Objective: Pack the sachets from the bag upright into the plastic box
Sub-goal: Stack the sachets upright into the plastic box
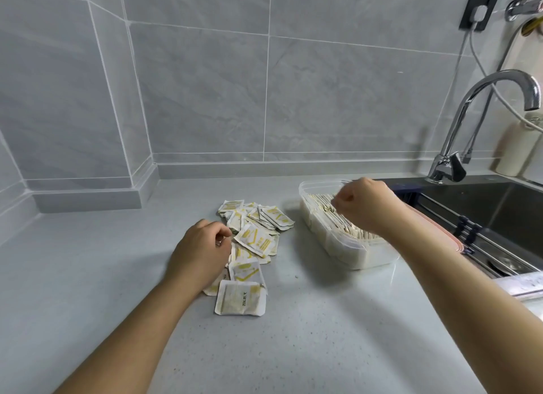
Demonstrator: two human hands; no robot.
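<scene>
While the loose sachets point(255, 238) lie in a flat, overlapping heap in the middle of the counter, the plastic box point(379, 258) stands well to their right, near the sink edge, with packed sachets point(320, 211) on edge in tight rows that fill most of it. The left hand point(202, 252) rests on the near-left side of the heap with its fingers curled down onto the packets; whether they have one pinched cannot be told. The right hand point(364, 205) hovers over the far half of the box, fingers curled and tips drawn together just above the row tops; whether a sachet sits between them is hidden. To do this step well, I would judge that each packet should go in edge-first, while the neighbours are pressed back so that the row does not slump, and that the next few should be squared up before they are carried across. No bag is in view. A pink, lid-like piece point(440, 232) lies behind the box. The counter point(323, 335) is pale grey and speckled; a dark sink point(484, 211) with a chrome tap point(482, 100) is at the right, and a grey tiled wall point(205, 85) carries a black socket point(479, 9).
</scene>
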